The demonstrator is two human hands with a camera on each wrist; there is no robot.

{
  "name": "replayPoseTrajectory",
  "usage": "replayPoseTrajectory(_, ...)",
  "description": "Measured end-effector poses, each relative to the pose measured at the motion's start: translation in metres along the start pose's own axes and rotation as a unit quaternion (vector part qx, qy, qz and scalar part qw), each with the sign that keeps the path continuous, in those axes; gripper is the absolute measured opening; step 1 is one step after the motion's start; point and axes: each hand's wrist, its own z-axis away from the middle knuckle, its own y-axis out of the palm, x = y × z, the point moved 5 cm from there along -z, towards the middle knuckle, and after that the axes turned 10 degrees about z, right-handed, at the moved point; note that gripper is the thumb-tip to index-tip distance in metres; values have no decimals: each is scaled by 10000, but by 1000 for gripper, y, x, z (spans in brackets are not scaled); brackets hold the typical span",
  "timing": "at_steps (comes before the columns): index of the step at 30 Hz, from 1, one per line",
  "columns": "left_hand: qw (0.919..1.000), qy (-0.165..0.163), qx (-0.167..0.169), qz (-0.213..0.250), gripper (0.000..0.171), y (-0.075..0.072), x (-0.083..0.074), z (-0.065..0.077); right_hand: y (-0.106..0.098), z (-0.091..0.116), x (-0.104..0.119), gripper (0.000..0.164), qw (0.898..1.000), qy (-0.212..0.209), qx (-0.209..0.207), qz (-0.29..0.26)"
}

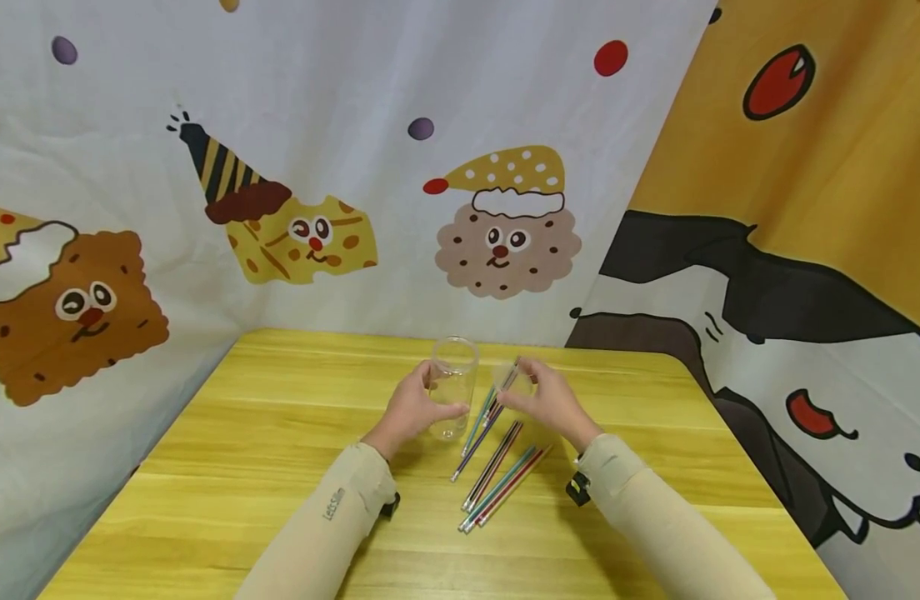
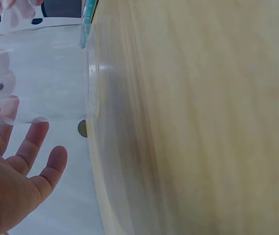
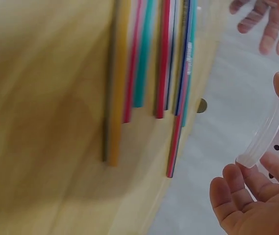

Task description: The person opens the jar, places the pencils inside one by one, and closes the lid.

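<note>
From where I stand, the work in hand looks to be managing an open container and its cover as two pieces. The left hand [image 1: 415, 407] grasps a clear, colourless cylindrical jar [image 1: 453, 386], thumb in front and fingers round the far side, with the ring and little fingers looser. The jar stands roughly upright over the yellow wood-grain desk [image 1: 280, 467]; I can't tell whether its base rests there. The right hand [image 1: 547, 402] pinches a translucent round lid [image 3: 264, 136] by its edge, beside the jar and apart from it.

Slim, straight wooden pencils [image 1: 495, 467] in teal, red, dark blue and black lie in loose clusters on the desk between the forearms, pale-tipped ends mostly towards the person. I see none in the jar.

The next move, I'd judge, calls for a steady jar and a free hand for the pencils, so the lid would need setting aside. The jar looks glossy, thin-walled and plastic; the lid, cloudier with a shallow rim.
</note>
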Motion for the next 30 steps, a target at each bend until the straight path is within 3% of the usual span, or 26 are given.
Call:
replayPoseTrajectory(6, 10000, -65, -49, -29, 64, 0, 0, 1, 1, 15, -16, 84, 9999, -64, 25, 113)
replayPoseTrajectory(12, 10000, -62, -53, -49, 60, 0, -1, 1, -6, 32, -46, 82, 9987, -38, 101, 494)
replayPoseTrajectory(23, 10000, -53, -33, -48, 62, 0, -1, 0, -34, 47, -122, 84, 9900, 636, 119, 1256)
replayPoseTrajectory(30, 10000, -53, -38, -4, 68, 1, -1, 1, -50, 51, -148, 87, 9801, 970, 186, 1722)
